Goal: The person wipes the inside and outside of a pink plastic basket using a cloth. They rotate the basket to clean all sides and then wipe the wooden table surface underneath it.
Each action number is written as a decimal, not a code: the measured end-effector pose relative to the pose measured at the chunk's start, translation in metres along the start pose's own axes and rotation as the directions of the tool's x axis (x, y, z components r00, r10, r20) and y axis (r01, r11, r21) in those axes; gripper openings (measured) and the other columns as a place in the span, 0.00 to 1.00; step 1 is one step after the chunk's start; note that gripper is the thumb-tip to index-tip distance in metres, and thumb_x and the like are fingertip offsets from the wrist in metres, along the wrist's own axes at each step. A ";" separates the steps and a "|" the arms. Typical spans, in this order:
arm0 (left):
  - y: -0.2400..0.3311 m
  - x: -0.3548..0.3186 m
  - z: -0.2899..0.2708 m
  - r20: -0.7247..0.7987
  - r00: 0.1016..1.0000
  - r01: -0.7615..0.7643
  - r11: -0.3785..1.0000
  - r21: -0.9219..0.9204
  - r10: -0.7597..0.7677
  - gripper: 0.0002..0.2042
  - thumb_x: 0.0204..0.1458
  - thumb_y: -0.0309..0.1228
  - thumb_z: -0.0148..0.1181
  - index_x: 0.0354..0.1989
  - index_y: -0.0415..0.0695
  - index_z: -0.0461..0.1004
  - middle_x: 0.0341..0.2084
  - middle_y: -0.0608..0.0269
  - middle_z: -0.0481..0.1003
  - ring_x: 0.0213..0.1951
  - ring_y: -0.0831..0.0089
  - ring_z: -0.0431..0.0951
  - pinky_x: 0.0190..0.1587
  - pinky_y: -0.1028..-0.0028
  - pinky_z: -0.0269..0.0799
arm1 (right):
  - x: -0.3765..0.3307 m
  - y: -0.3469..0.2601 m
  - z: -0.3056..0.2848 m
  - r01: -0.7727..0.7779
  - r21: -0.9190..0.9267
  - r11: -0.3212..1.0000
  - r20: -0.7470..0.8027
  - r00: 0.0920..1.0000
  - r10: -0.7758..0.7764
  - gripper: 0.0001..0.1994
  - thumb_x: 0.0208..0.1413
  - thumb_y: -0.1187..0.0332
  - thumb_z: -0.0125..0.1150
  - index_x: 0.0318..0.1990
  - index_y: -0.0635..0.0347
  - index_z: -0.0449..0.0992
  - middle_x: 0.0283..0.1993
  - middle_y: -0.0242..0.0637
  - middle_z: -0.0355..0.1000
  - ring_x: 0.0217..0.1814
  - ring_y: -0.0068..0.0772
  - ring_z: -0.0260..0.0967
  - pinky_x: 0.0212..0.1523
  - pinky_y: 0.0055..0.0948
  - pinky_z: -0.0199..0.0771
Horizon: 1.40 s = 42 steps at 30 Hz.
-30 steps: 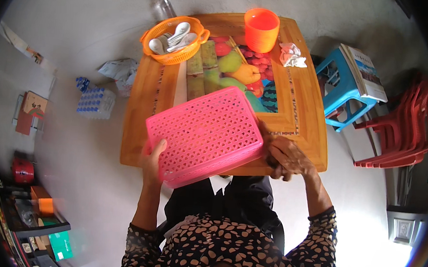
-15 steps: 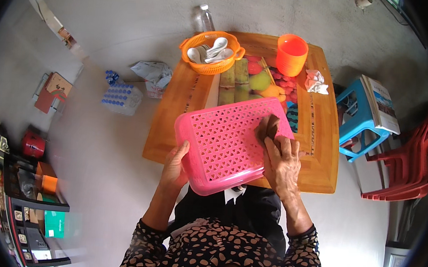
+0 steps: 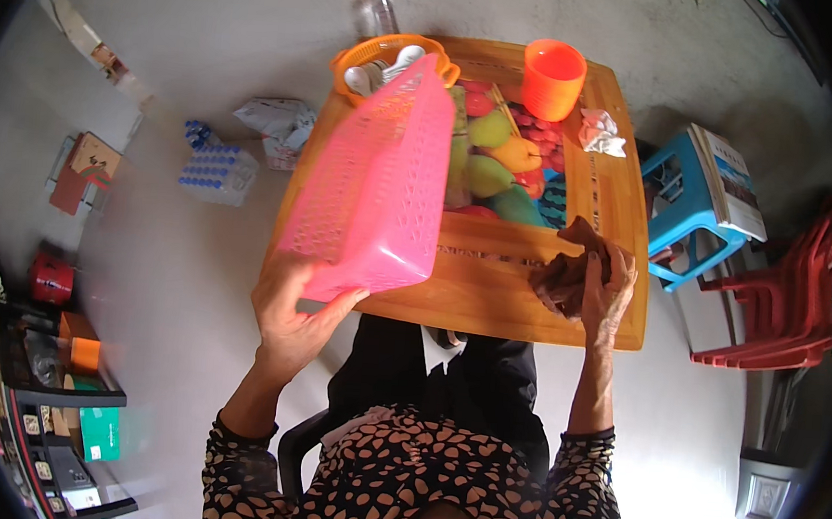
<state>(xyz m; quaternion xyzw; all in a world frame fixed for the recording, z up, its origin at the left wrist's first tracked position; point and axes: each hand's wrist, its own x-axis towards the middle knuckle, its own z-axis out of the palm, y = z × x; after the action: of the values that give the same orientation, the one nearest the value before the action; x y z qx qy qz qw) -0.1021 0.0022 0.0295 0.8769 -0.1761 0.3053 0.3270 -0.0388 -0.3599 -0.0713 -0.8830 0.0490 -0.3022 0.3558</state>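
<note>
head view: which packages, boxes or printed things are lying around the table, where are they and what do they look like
Bottle pack: floor left of the table, clear wrap, blue caps.
Flat brown box: floor further left, red patch on top.
Green box: dark shelf at lower left, small and upright.
Book: on the blue stool right of the table, white with a blue cover picture.
Crumpled wrapper: table's far right corner, white and pink.

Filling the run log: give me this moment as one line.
left hand: holds pink basket tilted over table | right hand: on brown cloth
</note>
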 end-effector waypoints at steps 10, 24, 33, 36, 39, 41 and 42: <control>-0.055 -0.051 0.027 0.223 0.947 -0.306 0.866 0.395 0.233 0.11 0.35 0.23 0.65 0.29 0.45 0.72 0.22 0.66 0.71 0.26 0.64 0.66 0.29 0.67 0.61 | -0.054 -0.013 0.056 0.423 -0.265 0.866 0.138 0.906 -0.400 0.19 0.41 0.72 0.63 0.45 0.53 0.76 0.51 0.41 0.66 0.53 0.45 0.63 0.54 0.46 0.63; -0.084 -0.072 0.040 0.252 0.951 -0.275 0.870 0.409 0.182 0.12 0.35 0.22 0.62 0.31 0.47 0.72 0.30 0.70 0.73 0.32 0.64 0.68 0.35 0.66 0.62 | -0.001 -0.038 0.133 0.482 -0.188 0.856 0.351 0.846 -0.400 0.19 0.49 0.62 0.56 0.52 0.45 0.74 0.58 0.40 0.62 0.60 0.47 0.57 0.50 0.46 0.62; -0.097 -0.076 0.044 0.274 0.946 -0.279 0.863 0.422 0.172 0.12 0.34 0.21 0.59 0.30 0.47 0.72 0.30 0.69 0.72 0.32 0.64 0.68 0.36 0.66 0.62 | 0.082 0.040 0.133 0.064 0.199 0.978 0.366 0.921 -0.135 0.12 0.51 0.65 0.57 0.44 0.45 0.80 0.48 0.40 0.70 0.49 0.51 0.66 0.42 0.41 0.70; -0.098 -0.076 0.043 0.281 0.947 -0.267 0.864 0.426 0.154 0.12 0.34 0.21 0.59 0.30 0.47 0.72 0.30 0.69 0.72 0.33 0.64 0.68 0.36 0.65 0.62 | 0.124 0.058 0.121 -0.121 0.219 0.968 0.314 0.948 0.047 0.13 0.54 0.61 0.57 0.46 0.51 0.77 0.49 0.45 0.70 0.50 0.57 0.66 0.47 0.44 0.70; -0.097 -0.075 0.043 0.276 0.951 -0.250 0.871 0.423 0.139 0.11 0.34 0.21 0.60 0.29 0.47 0.72 0.31 0.69 0.72 0.34 0.64 0.68 0.37 0.64 0.61 | 0.142 0.061 0.128 -0.095 -0.265 0.959 0.257 0.952 0.165 0.23 0.52 0.59 0.58 0.56 0.51 0.69 0.57 0.42 0.66 0.61 0.54 0.59 0.55 0.50 0.63; -0.096 -0.071 0.045 0.279 0.952 -0.241 0.877 0.415 0.130 0.12 0.33 0.21 0.62 0.30 0.47 0.71 0.31 0.67 0.72 0.34 0.62 0.68 0.38 0.64 0.61 | 0.128 0.072 0.146 0.105 -0.377 0.920 0.177 0.983 -0.040 0.23 0.51 0.59 0.59 0.56 0.49 0.69 0.59 0.37 0.64 0.63 0.49 0.57 0.55 0.52 0.61; -0.096 -0.071 0.044 0.286 0.951 -0.234 0.876 0.421 0.117 0.14 0.32 0.22 0.63 0.30 0.47 0.71 0.30 0.66 0.72 0.34 0.61 0.68 0.38 0.63 0.62 | 0.123 0.068 0.156 0.200 -0.427 0.882 0.151 0.977 -0.149 0.24 0.50 0.59 0.59 0.56 0.48 0.69 0.60 0.35 0.63 0.64 0.46 0.55 0.56 0.53 0.60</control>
<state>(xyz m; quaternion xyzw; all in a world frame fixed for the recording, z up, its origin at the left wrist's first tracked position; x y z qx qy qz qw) -0.0880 0.0496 -0.0880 0.9403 -0.2200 0.2524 0.0610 0.1585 -0.3543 -0.1427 -0.9570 0.0158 -0.2635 0.1206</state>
